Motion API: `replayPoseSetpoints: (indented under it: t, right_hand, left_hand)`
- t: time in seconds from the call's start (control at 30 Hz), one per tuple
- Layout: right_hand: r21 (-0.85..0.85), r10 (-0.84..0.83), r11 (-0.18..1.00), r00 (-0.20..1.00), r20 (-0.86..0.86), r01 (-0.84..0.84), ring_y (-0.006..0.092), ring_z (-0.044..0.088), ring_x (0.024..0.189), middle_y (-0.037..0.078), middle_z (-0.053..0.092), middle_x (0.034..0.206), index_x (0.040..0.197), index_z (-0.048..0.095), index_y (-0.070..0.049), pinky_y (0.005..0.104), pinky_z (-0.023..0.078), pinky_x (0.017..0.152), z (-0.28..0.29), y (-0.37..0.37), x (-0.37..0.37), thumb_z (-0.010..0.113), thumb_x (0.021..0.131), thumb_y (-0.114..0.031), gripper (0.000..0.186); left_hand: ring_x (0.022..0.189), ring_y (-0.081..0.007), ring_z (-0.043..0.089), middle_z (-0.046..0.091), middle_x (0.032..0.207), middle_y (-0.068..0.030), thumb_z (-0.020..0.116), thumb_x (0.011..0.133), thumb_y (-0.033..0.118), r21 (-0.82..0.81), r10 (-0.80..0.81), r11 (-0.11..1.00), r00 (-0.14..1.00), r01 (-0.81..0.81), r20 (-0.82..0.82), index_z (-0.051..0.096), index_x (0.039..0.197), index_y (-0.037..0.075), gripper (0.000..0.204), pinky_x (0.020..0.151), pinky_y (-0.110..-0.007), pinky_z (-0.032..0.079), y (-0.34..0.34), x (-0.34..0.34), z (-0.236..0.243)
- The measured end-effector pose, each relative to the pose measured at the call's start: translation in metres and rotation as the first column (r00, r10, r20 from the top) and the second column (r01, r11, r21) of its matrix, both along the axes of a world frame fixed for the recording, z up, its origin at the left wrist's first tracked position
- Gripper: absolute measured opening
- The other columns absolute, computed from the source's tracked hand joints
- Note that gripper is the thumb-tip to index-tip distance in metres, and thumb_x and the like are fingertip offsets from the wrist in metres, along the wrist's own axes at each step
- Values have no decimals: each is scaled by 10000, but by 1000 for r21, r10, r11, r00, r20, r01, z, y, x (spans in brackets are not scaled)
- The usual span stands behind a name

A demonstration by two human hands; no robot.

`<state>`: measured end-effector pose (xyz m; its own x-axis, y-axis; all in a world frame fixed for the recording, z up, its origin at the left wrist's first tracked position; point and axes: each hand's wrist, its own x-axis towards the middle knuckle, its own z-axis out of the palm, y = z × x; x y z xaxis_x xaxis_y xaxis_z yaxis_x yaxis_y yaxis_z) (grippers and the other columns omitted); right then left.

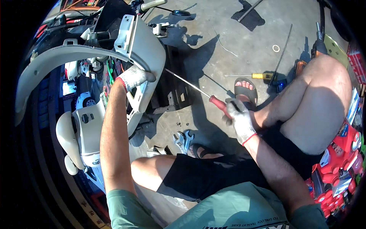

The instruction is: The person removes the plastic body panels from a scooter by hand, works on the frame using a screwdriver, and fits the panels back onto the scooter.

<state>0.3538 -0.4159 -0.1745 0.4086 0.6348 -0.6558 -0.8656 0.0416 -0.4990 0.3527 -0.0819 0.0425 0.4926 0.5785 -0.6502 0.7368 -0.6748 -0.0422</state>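
My left hand [134, 77], in a white glove with a red cuff, grips the edge of a cream plastic body panel [146, 49] on a scooter. My right hand [239, 120], gloved the same way, is closed around the red handle of a long screwdriver [213, 100]. Its thin metal shaft runs up and left, with the tip close to the panel near my left hand. I am crouched, knees bent, wearing black shorts and sandals.
Two wrenches [183, 140] lie on the concrete between my feet. A yellow-handled screwdriver [254, 76] and a small white ring [275, 48] lie farther off. Red boxes and packages [339, 160] are stacked at the right. The scooter's handlebar [152, 4] is at the top.
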Motion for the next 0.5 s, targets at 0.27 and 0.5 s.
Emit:
replayPoseSetpoints:
  t: [0.27,0.5]
  right_hand:
    - [-8,14,1000,1000,15,-14,83,492,505,13,610,709,1039,637,-79,213,355,459,14,-3,10,619,958,-185,135]
    - [-155,52,988,900,432,17,186,620,768,98,667,918,1112,642,-50,300,478,687,-1,5,-8,661,925,-172,224]
  left_hand:
    - [786,-189,655,721,860,-97,733,738,264,15,-43,999,999,43,-11,746,989,10,358,743,-320,519,1,4,0]
    - [805,-199,638,704,887,-97,707,761,221,-34,-26,999,1000,26,1,735,989,8,314,756,-334,518,-3,2,-2]
